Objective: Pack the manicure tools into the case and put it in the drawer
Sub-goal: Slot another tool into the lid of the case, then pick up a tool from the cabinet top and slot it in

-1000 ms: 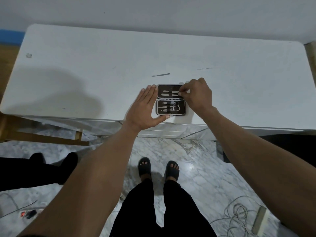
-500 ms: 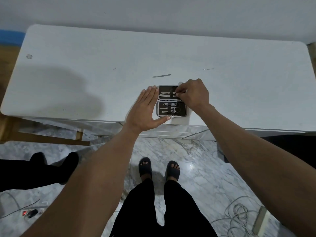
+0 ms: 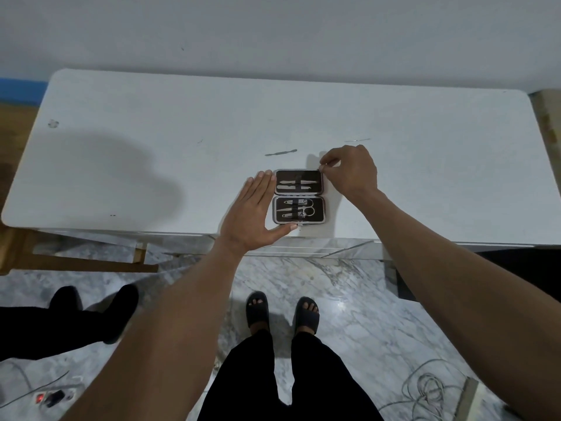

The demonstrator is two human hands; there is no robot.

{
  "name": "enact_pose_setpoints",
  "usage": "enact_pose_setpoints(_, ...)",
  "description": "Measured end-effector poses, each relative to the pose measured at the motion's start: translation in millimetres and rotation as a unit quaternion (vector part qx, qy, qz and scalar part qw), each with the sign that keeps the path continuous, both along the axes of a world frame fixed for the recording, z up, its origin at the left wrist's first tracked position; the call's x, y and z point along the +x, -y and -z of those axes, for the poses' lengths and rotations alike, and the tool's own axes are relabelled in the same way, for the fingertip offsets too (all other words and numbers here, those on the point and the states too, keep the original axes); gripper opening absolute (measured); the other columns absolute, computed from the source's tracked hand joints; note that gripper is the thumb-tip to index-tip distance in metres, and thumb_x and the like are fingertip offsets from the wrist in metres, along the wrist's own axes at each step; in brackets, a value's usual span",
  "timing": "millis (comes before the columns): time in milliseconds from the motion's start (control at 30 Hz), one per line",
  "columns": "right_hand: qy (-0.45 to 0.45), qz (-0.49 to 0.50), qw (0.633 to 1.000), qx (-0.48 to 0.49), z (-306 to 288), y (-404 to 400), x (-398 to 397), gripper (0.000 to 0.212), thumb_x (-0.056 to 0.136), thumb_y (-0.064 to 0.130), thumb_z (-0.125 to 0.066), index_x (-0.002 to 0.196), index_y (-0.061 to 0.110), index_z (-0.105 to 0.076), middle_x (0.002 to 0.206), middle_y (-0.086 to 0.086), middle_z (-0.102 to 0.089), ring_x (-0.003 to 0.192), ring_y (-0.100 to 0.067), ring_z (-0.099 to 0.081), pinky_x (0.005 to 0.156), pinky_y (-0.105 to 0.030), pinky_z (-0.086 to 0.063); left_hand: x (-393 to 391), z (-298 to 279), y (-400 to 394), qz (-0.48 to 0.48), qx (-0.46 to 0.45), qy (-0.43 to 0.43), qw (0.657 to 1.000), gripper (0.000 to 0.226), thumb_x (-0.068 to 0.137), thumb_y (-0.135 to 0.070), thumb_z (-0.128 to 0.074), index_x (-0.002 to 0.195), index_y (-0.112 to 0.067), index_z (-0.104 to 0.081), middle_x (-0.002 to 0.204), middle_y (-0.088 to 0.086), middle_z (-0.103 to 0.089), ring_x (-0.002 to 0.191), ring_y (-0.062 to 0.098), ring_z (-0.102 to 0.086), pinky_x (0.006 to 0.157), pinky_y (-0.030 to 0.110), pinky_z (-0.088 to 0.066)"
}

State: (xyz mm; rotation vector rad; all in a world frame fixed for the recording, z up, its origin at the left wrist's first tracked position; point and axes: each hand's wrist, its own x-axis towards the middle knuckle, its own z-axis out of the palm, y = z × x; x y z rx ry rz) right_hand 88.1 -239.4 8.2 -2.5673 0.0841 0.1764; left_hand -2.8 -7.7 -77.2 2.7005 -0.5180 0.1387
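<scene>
The small dark rectangular manicure case (image 3: 299, 196) lies open flat near the front edge of the white worktop (image 3: 151, 147), its 2 halves hinged along a line running left to right. The far half carries 2 slim metal tools under a strap, the near half several more, among them what look like clippers and small scissors. 2 loose tools are not yet packed: a flat grey metal file-like tool (image 3: 280, 152) just beyond the case, and a thin metal pin-like tool (image 3: 357, 140) farther right.

The left hand (image 3: 253, 218) lies flat and released, fingers straight along the case's left edge and thumb along its near edge, bracing it. The right hand (image 3: 352, 170) has thumb and forefinger pinched together at the far right corner of the case; whether they grip the rim, a zip pull or nothing is too small to tell.

The case looks light and fairly stiff, so it should slide easily on the smooth worktop unless braced. The loose tools are thin, hard and flat against the surface, probably slippery; a fingertip pinch at one end seems best. Once shut, the case can be gripped across its short sides.
</scene>
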Motion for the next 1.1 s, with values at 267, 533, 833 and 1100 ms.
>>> enact_pose_setpoints(267, 0.019, 0.034, 0.999, 0.009, 6.9, 6.3, 25.0, 0.014, 0.083, 0.028, -0.066, 0.092, 0.029, -0.075, 0.086, 0.012, -0.073, 0.102, -0.016, -0.061, 0.076, -0.034, -0.055, 0.5, 2.0, -0.1, 0.001, 0.003, 0.003, 1.000, 0.111, 0.091, -0.077, -0.054, 0.162, 0.004, -0.028, 0.172, 0.017, -0.026, 0.163, 0.029, -0.020, 0.133, 0.049, -0.020)
enact_pose_setpoints(533, 0.047, 0.120, 0.990, -0.066, 20.2, 32.8, 44.1, 0.027, 0.091, 0.018, -0.052, 0.110, 0.025, -0.071, 0.101, -0.002, -0.068, 0.112, -0.026, -0.049, 0.075, -0.039, -0.052, 0.7, 2.2, -0.4, 0.002, 0.012, -0.002, 1.000, 0.112, 0.090, -0.075, -0.059, 0.162, 0.005, -0.028, 0.172, 0.018, -0.025, 0.163, 0.029, -0.019, 0.132, 0.051, -0.021)
enact_pose_setpoints(833, 0.053, 0.107, 0.989, -0.087, 25.3, 37.8, 47.4, 0.024, 0.093, 0.017, -0.052, 0.102, 0.022, -0.073, 0.097, -0.007, -0.064, 0.108, -0.029, -0.049, 0.065, -0.035, -0.045, 0.5, 0.6, 0.1, 0.001, 0.019, -0.007, 1.000, 0.113, 0.090, -0.076, -0.059, 0.162, 0.005, -0.027, 0.173, 0.018, -0.024, 0.163, 0.030, -0.018, 0.132, 0.052, -0.021)
enact_pose_setpoints(1100, 0.088, 0.049, 0.990, -0.097, 22.3, 44.8, 48.6, 0.019, 0.093, 0.017, -0.056, 0.102, 0.024, -0.071, 0.099, -0.005, -0.059, 0.107, -0.026, -0.048, 0.063, -0.031, -0.036, 0.7, 1.3, 0.6, 0.001, 0.018, -0.003, 1.000, 0.113, 0.090, -0.076, -0.059, 0.162, 0.005, -0.027, 0.172, 0.019, -0.025, 0.163, 0.030, -0.019, 0.133, 0.051, -0.020)
